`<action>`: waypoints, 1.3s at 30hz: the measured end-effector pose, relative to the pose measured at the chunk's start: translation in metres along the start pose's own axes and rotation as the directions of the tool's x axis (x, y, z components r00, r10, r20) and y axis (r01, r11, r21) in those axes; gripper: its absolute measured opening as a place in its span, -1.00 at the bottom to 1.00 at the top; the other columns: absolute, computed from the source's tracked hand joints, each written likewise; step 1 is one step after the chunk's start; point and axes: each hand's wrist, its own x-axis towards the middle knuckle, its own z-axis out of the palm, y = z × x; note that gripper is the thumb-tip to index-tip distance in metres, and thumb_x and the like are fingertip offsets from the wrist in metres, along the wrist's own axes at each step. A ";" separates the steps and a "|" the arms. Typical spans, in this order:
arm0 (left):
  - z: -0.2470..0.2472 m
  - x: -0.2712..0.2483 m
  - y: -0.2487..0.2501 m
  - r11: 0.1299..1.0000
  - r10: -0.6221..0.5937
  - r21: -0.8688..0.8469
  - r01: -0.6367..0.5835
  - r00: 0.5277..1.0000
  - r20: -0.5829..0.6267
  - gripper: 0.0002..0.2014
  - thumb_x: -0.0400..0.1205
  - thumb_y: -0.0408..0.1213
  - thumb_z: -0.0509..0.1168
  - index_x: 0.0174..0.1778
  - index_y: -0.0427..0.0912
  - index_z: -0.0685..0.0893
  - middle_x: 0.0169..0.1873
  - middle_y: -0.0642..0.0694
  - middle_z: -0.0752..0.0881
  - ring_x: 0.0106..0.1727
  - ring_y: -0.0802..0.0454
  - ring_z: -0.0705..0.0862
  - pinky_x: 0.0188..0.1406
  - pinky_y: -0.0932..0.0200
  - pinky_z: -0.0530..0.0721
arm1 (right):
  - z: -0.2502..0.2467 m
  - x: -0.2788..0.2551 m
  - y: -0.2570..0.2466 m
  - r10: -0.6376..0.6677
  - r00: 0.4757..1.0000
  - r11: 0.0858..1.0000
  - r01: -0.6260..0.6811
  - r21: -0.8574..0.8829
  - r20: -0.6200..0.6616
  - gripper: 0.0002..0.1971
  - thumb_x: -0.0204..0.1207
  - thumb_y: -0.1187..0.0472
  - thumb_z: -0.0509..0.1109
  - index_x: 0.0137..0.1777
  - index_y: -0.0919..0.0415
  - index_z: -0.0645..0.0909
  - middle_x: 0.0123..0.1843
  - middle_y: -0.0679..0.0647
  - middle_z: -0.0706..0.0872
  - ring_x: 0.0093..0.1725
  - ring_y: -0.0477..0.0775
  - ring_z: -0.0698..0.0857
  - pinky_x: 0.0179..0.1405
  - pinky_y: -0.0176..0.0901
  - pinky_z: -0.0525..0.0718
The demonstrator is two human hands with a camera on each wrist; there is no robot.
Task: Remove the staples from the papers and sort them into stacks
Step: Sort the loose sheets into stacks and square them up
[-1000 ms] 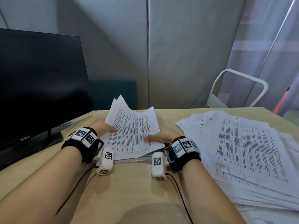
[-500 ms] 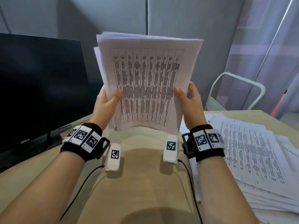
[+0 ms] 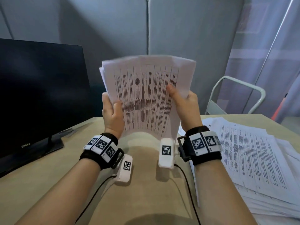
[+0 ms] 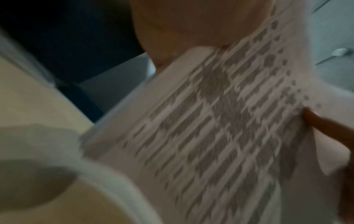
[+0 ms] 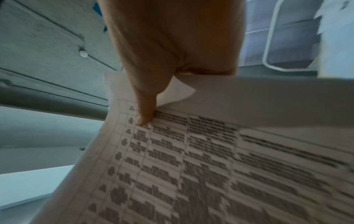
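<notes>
The left hand (image 3: 112,114) is gripping the left edge of a sheaf of papers (image 3: 146,98), thumb lying across the front page. The right hand (image 3: 186,108) is gripping the right edge, its thumb pressing on the printed table. The sheaf is standing upright above the desk (image 3: 142,200), bowing slightly, its top edges fanning unevenly. A loose pile of printed sheets (image 3: 251,159) is lying on the desk at the right.

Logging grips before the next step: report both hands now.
Left hand: grips the left edge of the upright sheaf of papers.
Right hand: grips its right edge, thumb on the printed face.
</notes>
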 end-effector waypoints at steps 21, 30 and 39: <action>0.028 -0.025 -0.011 0.941 -0.239 0.326 0.091 0.861 0.449 -0.53 0.70 -0.50 0.01 0.38 0.16 0.24 -0.06 0.11 0.61 -0.05 0.10 0.68 -0.23 0.13 0.75 | -0.012 -0.004 0.062 0.308 0.946 0.945 -0.316 -0.081 -0.098 -0.86 0.52 0.24 0.52 0.05 0.07 0.72 0.05 0.10 0.82 0.08 0.16 0.78 0.28 0.23 0.67; 0.028 -0.025 -0.009 0.907 -0.072 0.399 -0.135 0.883 0.464 -0.45 0.70 -0.46 0.14 0.36 0.36 0.34 -0.11 0.16 0.65 -0.13 0.20 0.70 -0.16 0.04 0.78 | -0.032 0.010 0.020 -0.475 0.861 0.675 0.225 -0.703 -0.181 -0.09 0.46 0.30 0.50 0.72 0.09 0.06 0.68 0.23 0.23 0.64 0.15 0.23 0.58 -0.04 0.20; 0.029 -0.027 -0.011 0.883 -0.162 0.462 -0.081 0.872 0.463 -0.38 0.65 -0.57 0.10 0.29 0.38 0.34 -0.14 0.12 0.70 -0.16 0.05 0.72 -0.18 -0.10 0.77 | -0.033 0.011 0.022 -0.511 0.843 0.553 0.474 -0.685 0.170 -0.62 0.64 0.25 0.38 0.43 0.00 0.63 0.50 0.08 0.59 0.57 0.07 0.45 0.54 0.16 0.43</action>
